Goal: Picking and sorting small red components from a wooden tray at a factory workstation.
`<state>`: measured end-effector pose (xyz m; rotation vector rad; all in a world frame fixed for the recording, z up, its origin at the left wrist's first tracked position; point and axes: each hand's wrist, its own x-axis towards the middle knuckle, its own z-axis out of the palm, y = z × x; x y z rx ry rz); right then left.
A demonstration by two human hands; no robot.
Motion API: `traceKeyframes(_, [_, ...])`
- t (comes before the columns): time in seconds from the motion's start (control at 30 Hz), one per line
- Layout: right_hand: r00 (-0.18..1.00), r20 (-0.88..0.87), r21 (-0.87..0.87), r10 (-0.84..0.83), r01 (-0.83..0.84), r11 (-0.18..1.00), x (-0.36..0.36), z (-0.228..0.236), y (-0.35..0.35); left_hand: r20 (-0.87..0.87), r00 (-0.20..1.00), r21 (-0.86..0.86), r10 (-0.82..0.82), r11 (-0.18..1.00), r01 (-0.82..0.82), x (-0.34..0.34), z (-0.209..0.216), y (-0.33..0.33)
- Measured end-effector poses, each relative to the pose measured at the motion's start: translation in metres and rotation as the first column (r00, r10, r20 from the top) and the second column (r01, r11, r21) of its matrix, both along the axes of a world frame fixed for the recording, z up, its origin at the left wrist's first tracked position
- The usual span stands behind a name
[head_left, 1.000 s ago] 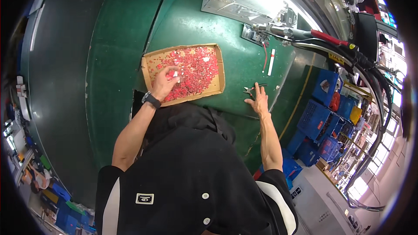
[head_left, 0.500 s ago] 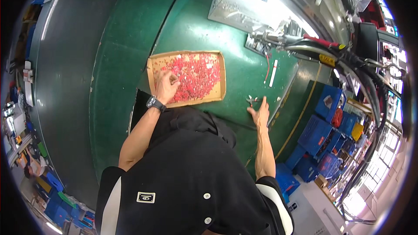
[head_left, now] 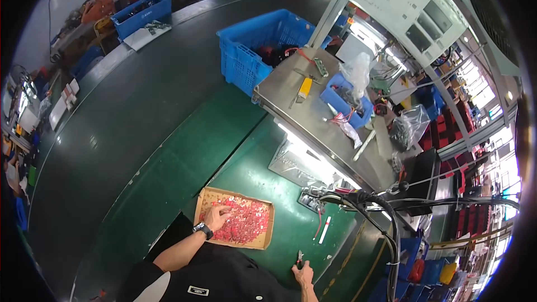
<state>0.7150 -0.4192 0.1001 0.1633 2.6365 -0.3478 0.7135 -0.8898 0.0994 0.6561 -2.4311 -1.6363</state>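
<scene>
My left hand (head_left: 216, 218), with a dark watch on the wrist, is over the left part of a shallow cardboard tray (head_left: 271, 226). Its fingers are bent together at many small red and pale pieces (head_left: 246, 219); whatever is between them is too small to make out. Low on the green bench, to the right of the tray, my right hand (head_left: 303, 275) is closed around the handles of small pliers (head_left: 300, 258). The jaws of the pliers point away from me.
A white strip (head_left: 325, 230) and a red wire (head_left: 318, 225) lie beyond my right hand, near a small metal device (head_left: 311, 199). Further off stand a metal table (head_left: 302, 117) and a blue crate (head_left: 238, 59). Black cables (head_left: 386, 229) hang at the right.
The view has tilted up, showing the metal table and crate. My right hand has taken hold of the pliers that lay on the bench. My left hand stays at the tray.
</scene>
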Motion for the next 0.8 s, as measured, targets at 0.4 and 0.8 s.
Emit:
traceKeyframes(0.4, [0.611, 0.791, -0.610, 0.033, 0.791, -0.042, 0.002, 0.068, -0.126, 0.198, 0.979, 0.859, 0.047, 0.473, -0.196, -0.016, 0.037, 0.030])
traceKeyframes(0.8, [0.974, 0.127, -0.811, 0.186, -0.006, 0.585, -0.035, 0.093, -0.252, 0.218, 0.962, 0.899, 0.164, 0.351, -0.263, -0.030, 0.076, 0.049])
